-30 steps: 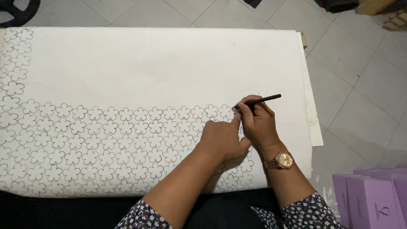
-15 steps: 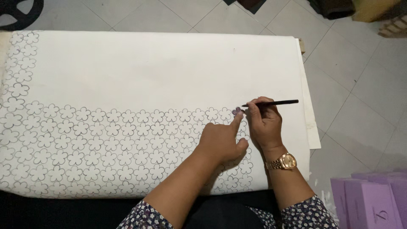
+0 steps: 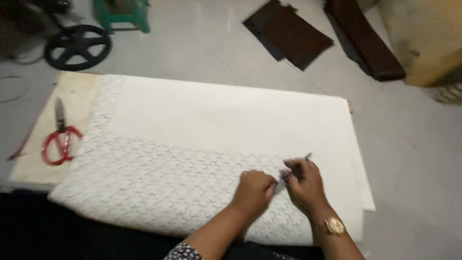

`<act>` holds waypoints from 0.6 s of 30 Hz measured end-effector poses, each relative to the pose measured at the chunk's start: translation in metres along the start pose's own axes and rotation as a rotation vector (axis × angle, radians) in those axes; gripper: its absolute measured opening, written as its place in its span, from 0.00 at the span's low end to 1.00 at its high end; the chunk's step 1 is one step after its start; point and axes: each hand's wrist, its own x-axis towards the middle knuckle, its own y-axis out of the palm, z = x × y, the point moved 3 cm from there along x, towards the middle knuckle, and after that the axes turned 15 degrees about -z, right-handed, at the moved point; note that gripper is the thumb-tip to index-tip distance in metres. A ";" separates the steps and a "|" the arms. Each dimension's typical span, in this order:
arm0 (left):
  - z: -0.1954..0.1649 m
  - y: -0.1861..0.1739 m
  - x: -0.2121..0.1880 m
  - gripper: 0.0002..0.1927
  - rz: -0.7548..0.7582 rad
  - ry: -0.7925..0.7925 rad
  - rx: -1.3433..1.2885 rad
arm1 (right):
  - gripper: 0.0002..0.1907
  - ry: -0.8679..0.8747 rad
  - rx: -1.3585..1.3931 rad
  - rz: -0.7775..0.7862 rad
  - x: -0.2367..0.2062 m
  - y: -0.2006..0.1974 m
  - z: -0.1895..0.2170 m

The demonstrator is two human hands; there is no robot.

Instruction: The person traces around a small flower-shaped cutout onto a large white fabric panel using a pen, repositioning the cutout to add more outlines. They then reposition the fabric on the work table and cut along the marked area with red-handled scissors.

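A: What are the hands doing?

B: The right hand (image 3: 304, 185) is curled closed around a thin dark pen (image 3: 292, 169), gripping it near the lower end, with the tip slanting up and away to the right. The left hand (image 3: 253, 190) sits just beside it, touching it, fingers folded down in a loose fist, pressing on the cloth. Blur hides whether the left fingers also touch the pen

A: What is under them?

B: A large white sheet of fabric (image 3: 226, 125) spread flat. Beneath and to the left of the hands it carries rows of small outlined flower shapes; beyond the hands it is plain white

A: Anything on the wrist?

B: A gold wristwatch (image 3: 333, 226) sits just below the right hand

A: And further out?

B: Far to the left of the hands, red-handled scissors (image 3: 61, 137) lie on a tan board (image 3: 33, 159) that pokes out from under the fabric. Farther away on the grey tiled floor are a black spoked wheel (image 3: 77, 46), the legs of a green stool (image 3: 120, 14), and dark brown pieces of material (image 3: 288, 31) well beyond the hands
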 end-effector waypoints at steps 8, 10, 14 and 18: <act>0.042 -0.067 -0.014 0.14 0.002 -0.044 0.193 | 0.12 -0.235 -0.262 -0.128 -0.009 0.017 -0.058; 0.049 -0.095 -0.018 0.22 0.108 -0.124 0.288 | 0.13 -0.218 -0.239 -0.123 0.000 0.026 -0.084; 0.066 -0.172 -0.029 0.37 0.109 -0.433 0.577 | 0.13 -0.126 -0.328 -0.157 0.005 0.030 -0.094; 0.094 -0.252 -0.048 0.47 -0.029 -0.681 0.914 | 0.14 -0.213 -0.288 -0.173 -0.007 0.019 -0.068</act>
